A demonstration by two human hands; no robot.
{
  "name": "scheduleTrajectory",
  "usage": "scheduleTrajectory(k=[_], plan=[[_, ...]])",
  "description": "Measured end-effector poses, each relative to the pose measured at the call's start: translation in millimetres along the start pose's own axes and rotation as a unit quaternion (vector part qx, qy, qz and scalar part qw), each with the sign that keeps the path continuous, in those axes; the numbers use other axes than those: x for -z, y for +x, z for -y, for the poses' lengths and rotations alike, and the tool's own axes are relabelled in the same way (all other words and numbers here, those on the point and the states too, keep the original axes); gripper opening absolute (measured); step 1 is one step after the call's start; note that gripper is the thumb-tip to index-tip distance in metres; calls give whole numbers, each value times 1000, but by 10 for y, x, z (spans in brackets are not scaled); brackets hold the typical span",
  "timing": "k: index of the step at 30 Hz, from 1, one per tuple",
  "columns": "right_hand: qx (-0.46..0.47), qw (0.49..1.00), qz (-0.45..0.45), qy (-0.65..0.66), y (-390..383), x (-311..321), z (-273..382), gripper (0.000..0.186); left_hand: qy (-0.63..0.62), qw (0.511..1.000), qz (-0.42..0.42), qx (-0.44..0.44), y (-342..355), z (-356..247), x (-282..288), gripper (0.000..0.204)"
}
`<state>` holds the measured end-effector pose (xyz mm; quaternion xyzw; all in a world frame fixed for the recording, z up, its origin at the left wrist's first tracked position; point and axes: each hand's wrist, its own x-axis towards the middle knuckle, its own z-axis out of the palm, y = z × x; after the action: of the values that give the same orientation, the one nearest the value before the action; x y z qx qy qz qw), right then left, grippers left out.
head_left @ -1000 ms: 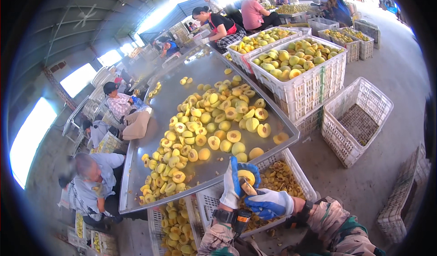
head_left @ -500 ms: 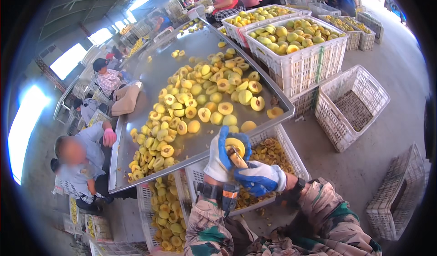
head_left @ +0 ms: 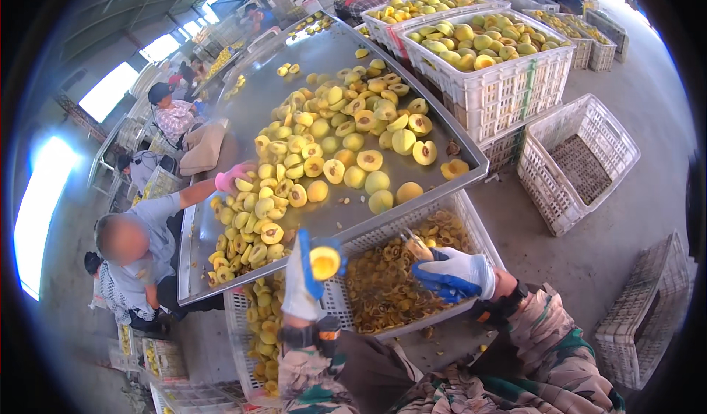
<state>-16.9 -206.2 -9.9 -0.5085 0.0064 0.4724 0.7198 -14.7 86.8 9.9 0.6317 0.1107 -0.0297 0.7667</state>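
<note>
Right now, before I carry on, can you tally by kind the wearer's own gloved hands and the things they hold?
Gloved hands, the left hand and the right hand: 2
Yellow fruit half, in the left: 1
Wooden-handled tool, in the right: 1
Total: 4

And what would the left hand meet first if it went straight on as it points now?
Probably the near rim of the metal table; if the left hand sits higher, the fruit halves beyond. Depth is unclear.
</note>
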Motion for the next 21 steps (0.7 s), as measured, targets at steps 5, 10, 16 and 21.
scheduleTrajectory(k=[5, 10, 16, 21], plan=[[-27, 996, -47, -76, -2, -104, -114, 21, 714, 649, -233, -120, -270, -99, 662, 39], [-16, 988, -61, -142, 81, -154, -60, 23, 566, 799, -75, -190, 682, -231, 409, 44], [6, 964, -110, -242, 200, -64, -13, 33, 762, 648, -16, -6, 1819, -209, 144, 71], [-11, 973, -102, -207, 275, -66, 6, 30, 726, 687, -11, 8, 1849, -232, 200, 65]])
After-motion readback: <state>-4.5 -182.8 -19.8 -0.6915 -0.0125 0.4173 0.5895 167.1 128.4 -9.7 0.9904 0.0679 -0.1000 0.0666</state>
